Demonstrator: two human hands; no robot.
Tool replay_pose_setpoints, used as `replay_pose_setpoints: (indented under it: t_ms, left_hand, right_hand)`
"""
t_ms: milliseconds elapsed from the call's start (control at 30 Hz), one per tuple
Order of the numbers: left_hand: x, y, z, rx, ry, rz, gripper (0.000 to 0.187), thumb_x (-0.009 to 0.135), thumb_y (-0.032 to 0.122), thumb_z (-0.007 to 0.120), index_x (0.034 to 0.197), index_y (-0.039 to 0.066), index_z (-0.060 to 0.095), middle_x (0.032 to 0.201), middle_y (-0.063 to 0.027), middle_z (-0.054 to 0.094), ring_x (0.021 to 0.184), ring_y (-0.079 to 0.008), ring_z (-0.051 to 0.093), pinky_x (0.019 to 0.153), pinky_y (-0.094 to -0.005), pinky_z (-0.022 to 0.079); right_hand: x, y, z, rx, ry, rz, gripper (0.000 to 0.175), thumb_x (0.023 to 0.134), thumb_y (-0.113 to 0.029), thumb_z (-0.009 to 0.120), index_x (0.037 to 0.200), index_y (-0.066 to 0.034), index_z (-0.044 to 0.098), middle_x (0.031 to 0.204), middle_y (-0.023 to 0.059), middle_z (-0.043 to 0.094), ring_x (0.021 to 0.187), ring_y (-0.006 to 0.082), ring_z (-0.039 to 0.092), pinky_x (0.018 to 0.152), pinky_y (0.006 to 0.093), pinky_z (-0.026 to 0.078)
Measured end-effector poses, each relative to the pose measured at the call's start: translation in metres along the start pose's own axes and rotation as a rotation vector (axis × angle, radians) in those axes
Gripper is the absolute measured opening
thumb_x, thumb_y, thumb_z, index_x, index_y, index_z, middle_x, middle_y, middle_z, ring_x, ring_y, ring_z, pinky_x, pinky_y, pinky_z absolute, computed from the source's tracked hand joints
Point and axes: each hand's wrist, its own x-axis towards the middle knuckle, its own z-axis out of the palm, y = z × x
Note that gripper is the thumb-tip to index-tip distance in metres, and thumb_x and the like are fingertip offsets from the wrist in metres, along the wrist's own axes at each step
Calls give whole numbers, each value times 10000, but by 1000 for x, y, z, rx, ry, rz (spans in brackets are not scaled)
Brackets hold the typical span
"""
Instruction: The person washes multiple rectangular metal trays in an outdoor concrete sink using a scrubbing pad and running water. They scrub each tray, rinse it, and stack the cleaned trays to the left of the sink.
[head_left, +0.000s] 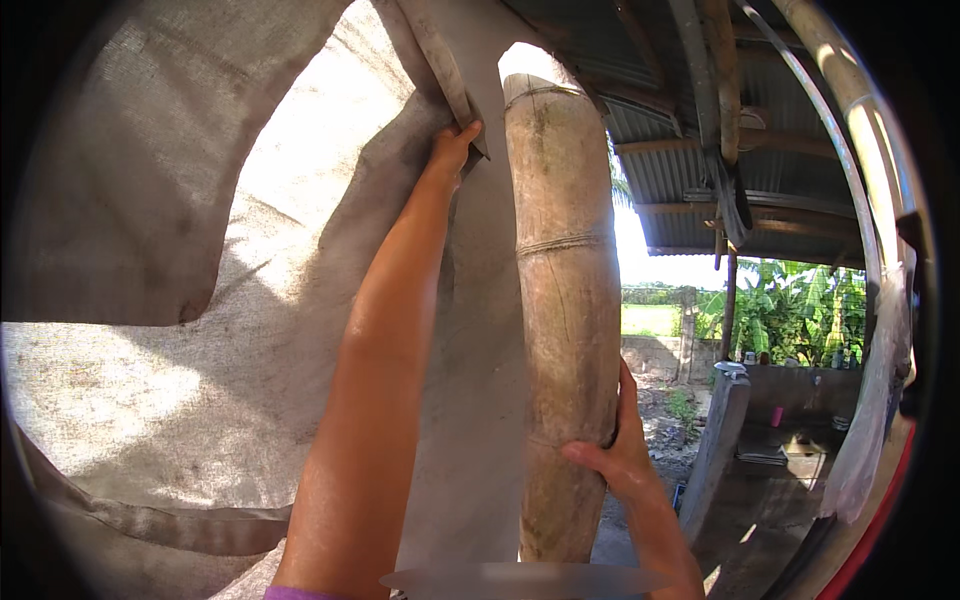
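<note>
A large off-white cloth sheet (285, 420) hangs in front of me, with sunlight and shadow across it. My left hand (454, 150) is raised and pinches a folded edge of the cloth (442, 60), the thumb on top. Right of the sheet stands a thick upright bamboo post (566, 300), with ringed joints along it. My right hand (619, 450) wraps around the post's lower right side, thumb across its front and the other fingers mostly hidden behind it.
Overhead runs a corrugated metal roof (667, 165) on bamboo and wood beams. A concrete partition (716, 450) stands at the right, near a hanging clear plastic sheet (870, 420). Further bamboo poles (862, 112) rise at the right rim. Banana plants (810, 307) grow beyond a low block wall (652, 354).
</note>
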Motion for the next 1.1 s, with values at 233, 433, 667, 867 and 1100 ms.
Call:
replay_pose_setpoints:
  t_ms: [233, 433, 667, 867, 1100]
  left_hand:
    - [42, -26, -15, -116, 20, 117, 391, 870, 344, 513, 1160, 82, 520, 1115, -86, 555, 1028, -207, 512, 844, -341, 393]
    - [42, -31, -29, -384, -176, 92, 423, 895, 358, 411, 1190, 66, 493, 1162, -105, 529, 1065, -247, 496, 922, -374, 365]
    - [31, -18, -31, -780, -135, 111, 476, 880, 395, 371, 1122, 16, 529, 1068, -172, 559, 989, -291, 533, 880, -453, 418]
    - [14, -16, -18, -705, -226, 111, 603, 839, 511, 384, 1135, 1, 513, 1127, -169, 546, 1032, -289, 515, 913, -389, 391]
    - [12, -11, -16, -514, -284, 173, 583, 830, 486, 470, 1072, -43, 507, 975, -197, 610, 880, -274, 599, 815, -363, 474]
  right_hand:
    - [3, 12, 20, -15, -69, 21, 1209, 556, -290, 845, 1369, 14, 3, 1318, 200, 285, 1232, 287, 319, 1014, 391, 282]
    - [6, 37, 43, 16, -113, 45, 1215, 552, -250, 846, 1372, 3, -14, 1325, 210, 283, 1239, 287, 316, 1015, 385, 279]
    - [10, 65, 50, -89, -128, 77, 1193, 561, -223, 840, 1373, -1, -6, 1303, 217, 331, 1213, 289, 361, 1003, 386, 301]
    - [18, 74, 41, -88, -122, 44, 1174, 575, -230, 837, 1379, -18, 9, 1312, 218, 317, 1213, 290, 359, 986, 389, 328]
    - [49, 57, 36, -298, -81, 12, 1109, 618, -344, 804, 1384, -40, 62, 1297, 244, 310, 1207, 346, 348, 969, 433, 346]
